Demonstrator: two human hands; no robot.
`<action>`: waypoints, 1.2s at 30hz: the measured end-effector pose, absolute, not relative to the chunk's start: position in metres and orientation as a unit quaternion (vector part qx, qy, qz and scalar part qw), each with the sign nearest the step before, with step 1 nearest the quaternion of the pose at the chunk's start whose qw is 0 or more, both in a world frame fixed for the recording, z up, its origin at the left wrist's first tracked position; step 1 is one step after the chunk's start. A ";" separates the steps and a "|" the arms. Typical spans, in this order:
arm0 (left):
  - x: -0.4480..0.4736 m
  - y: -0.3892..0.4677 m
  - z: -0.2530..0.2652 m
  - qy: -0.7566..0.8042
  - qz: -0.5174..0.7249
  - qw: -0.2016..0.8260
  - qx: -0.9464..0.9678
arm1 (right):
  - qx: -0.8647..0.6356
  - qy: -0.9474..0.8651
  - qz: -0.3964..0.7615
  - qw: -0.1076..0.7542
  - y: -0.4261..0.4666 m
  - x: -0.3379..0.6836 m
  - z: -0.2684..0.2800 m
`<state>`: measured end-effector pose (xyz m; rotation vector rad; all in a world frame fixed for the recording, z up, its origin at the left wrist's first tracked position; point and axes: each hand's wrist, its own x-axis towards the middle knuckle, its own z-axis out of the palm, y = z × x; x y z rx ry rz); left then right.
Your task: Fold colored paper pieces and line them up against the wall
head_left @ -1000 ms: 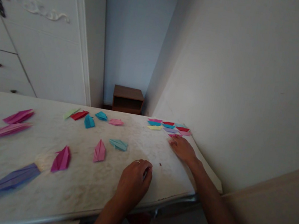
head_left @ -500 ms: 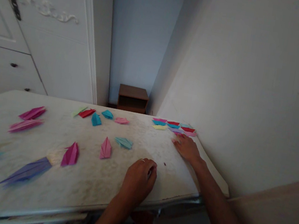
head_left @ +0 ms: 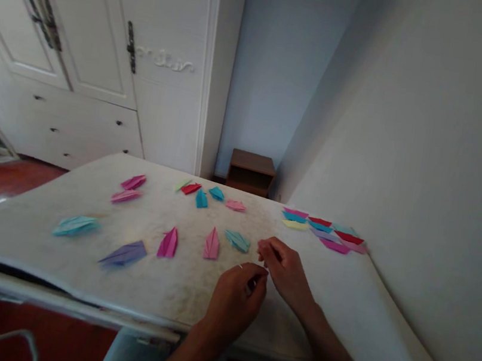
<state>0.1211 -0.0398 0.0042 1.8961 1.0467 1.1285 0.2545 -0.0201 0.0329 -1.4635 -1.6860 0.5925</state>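
My left hand (head_left: 238,298) is over the front of the table, thumb and fingers curled together with nothing showing in them. Close beside it is my right hand (head_left: 284,271), its fingers also closed and no paper visible in them. A light teal folded paper piece (head_left: 237,241) lies just left of my right hand. Next to that are a pink folded paper piece (head_left: 212,244) and a magenta one (head_left: 168,242). Flat folded strips lie grouped at the right back, with a magenta strip (head_left: 334,246) nearest me and a yellow strip (head_left: 294,225) to the left.
More folded papers lie leftward on the white table (head_left: 179,292), including a purple one (head_left: 125,254) and a teal one (head_left: 76,226). A wall (head_left: 427,172) borders the right side. Behind stand a white wardrobe (head_left: 164,115) and a small brown cabinet (head_left: 252,163).
My right hand has drawn back from the grouped strips to beside my left hand, leaving the magenta strip fully visible. The view has turned left.
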 end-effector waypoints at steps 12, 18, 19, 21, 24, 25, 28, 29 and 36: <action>-0.002 -0.011 0.010 0.506 0.550 0.367 0.554 | -0.467 -0.622 0.468 0.419 -0.003 0.165 0.025; -0.057 0.016 0.014 0.528 0.580 0.323 0.530 | -0.427 -0.660 0.497 0.368 0.003 0.123 0.011; -0.067 0.023 0.016 0.537 0.577 0.307 0.533 | -0.422 -0.667 0.495 0.364 0.003 0.117 0.009; -0.083 0.038 0.020 0.555 0.566 0.258 0.552 | -0.417 -0.675 0.492 0.360 0.003 0.109 0.005; -0.095 0.064 0.031 0.588 0.510 0.194 0.597 | -0.413 -0.680 0.487 0.359 0.002 0.100 0.003; -0.096 0.073 0.034 0.606 0.462 0.169 0.626 | -0.412 -0.682 0.485 0.360 0.002 0.098 0.002; -0.087 0.100 0.038 0.624 0.350 0.127 0.687 | -0.414 -0.682 0.478 0.368 0.001 0.096 0.001; -0.082 0.109 0.037 0.624 0.328 0.124 0.698 | -0.416 -0.680 0.476 0.372 0.001 0.097 0.001; -0.057 0.155 0.018 0.634 0.190 0.061 0.747 | -0.405 -0.674 0.482 0.388 0.000 0.102 -0.002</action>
